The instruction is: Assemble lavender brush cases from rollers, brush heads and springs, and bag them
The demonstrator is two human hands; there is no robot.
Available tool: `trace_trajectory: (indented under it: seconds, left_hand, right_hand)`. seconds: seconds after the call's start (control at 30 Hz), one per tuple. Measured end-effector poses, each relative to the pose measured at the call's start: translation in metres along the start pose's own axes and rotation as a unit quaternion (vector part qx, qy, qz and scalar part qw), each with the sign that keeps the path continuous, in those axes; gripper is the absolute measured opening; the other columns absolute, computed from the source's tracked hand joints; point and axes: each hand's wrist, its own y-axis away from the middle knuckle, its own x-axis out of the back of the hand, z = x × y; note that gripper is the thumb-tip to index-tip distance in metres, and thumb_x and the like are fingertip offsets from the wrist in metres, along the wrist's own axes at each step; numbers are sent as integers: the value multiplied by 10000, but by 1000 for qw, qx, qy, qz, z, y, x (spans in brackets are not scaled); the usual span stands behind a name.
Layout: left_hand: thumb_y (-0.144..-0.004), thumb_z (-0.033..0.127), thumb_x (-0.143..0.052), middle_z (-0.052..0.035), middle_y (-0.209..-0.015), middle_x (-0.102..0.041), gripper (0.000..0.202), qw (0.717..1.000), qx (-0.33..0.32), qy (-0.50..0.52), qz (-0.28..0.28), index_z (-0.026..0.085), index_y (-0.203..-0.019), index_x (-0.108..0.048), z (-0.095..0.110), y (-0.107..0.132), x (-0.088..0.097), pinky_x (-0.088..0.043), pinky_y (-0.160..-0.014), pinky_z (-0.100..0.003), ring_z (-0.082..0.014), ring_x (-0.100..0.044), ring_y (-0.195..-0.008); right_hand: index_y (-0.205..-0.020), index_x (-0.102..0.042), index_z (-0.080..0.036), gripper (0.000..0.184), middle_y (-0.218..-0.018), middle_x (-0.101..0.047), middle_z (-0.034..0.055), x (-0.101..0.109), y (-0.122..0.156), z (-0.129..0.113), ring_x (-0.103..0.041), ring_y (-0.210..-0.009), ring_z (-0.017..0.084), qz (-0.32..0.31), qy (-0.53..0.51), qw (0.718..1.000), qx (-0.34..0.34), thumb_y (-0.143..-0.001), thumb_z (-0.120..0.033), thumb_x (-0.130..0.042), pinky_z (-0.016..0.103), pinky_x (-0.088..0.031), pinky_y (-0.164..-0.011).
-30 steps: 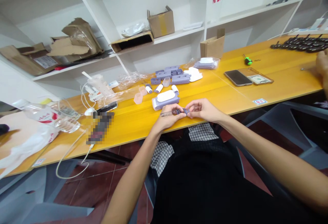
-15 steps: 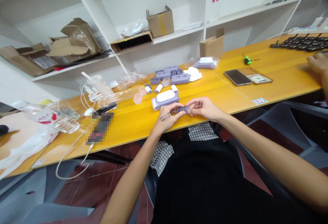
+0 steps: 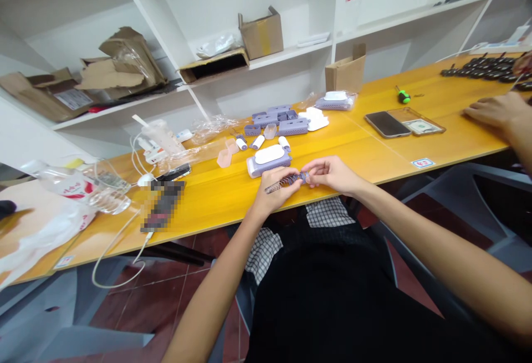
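Note:
My left hand [image 3: 269, 199] is closed round a dark metal coil spring [image 3: 274, 187], which lies across the fingers near the table's front edge. At the spring's right end is a small purple plastic piece [image 3: 305, 177], pinched by the fingertips of my right hand [image 3: 332, 174]. How the spring and the purple piece join is partly hidden by fingers. Just beyond my left hand lies a purple plastic case with a white oval top [image 3: 269, 155]. Behind it are small white cylinders [image 3: 258, 142], clear pinkish caps [image 3: 224, 157] and several purple housings [image 3: 293, 126].
To the right are a phone [image 3: 387, 124], a brown case holding a banknote [image 3: 424, 126] and a green-black screwdriver [image 3: 403, 96]. Another person's hand [image 3: 492, 111] rests near black parts [image 3: 484, 68]. A plastic bottle [image 3: 77, 185] and cables lie left.
My hands keep hold of the spring and purple piece, with only a slight shift of the left hand to the right. The other person's hand has moved left onto the table.

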Motion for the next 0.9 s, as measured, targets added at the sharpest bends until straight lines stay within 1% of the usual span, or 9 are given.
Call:
trace_trajectory:
  seconds: [0.13,0.33,0.47,0.57,0.67,0.77,0.83,0.9]
  left_hand:
    - [-868,244,-751,-37,-980,-804,119,1000,0,6,1,242,-981,-787,3,0,1,-559,-867,-353,-207,-732,-881]
    - [-848,231,-747,-31,-952,-807,104,1000,23,6,6,237,-946,-781,6,-1,-1,-563,-856,-352,-207,-734,-859]
    - [-804,195,-751,-36,-917,-804,114,997,59,41,29,216,-914,-772,8,-3,-6,-565,-834,-354,-207,-733,-831]
    - [-782,191,-756,-35,-895,-799,113,993,89,63,35,208,-892,-770,10,-4,-8,-553,-797,-343,-201,-724,-808]
    - [-749,199,-778,-32,-861,-790,110,990,123,68,33,204,-858,-769,13,-6,-8,-529,-723,-330,-190,-697,-748]
    - [-707,209,-817,-26,-781,-765,125,986,153,69,22,197,-820,-767,12,-8,-6,-492,-642,-321,-180,-651,-672]
    - [-700,215,-838,-26,-763,-756,132,983,162,83,16,194,-810,-769,10,-9,-5,-491,-646,-325,-182,-645,-672]
    - [-708,226,-856,-34,-782,-761,139,981,164,108,10,192,-817,-778,6,-9,-3,-510,-680,-338,-190,-661,-705]
  right_hand:
    - [-924,-797,-179,310,-693,-759,30,-2,-1,-1,-717,-634,182,13,1,1000,-6,-625,-232,-861,350,-614,-691]
    - [-944,-808,-171,305,-672,-747,37,-1,-5,2,-691,-612,176,28,20,999,-4,-646,-228,-839,330,-586,-619]
    - [-958,-811,-176,313,-685,-753,39,1,-5,5,-690,-618,175,25,18,1000,0,-658,-250,-856,339,-596,-633]
    - [-953,-808,-176,317,-704,-759,43,1,-4,5,-692,-625,174,23,10,1000,0,-650,-248,-866,345,-599,-648]
    - [-935,-805,-175,310,-702,-757,37,0,-2,3,-690,-619,169,20,7,1000,3,-641,-251,-866,335,-592,-641]
    - [-931,-805,-181,308,-703,-756,32,-1,-1,2,-687,-613,165,12,15,1000,6,-638,-258,-865,327,-587,-630]
    - [-930,-806,-189,298,-711,-759,30,-1,0,2,-690,-615,166,4,21,1000,7,-644,-254,-862,329,-589,-636]
    - [-936,-811,-194,290,-721,-762,32,0,1,2,-703,-632,172,-3,30,999,11,-658,-256,-862,333,-594,-657]
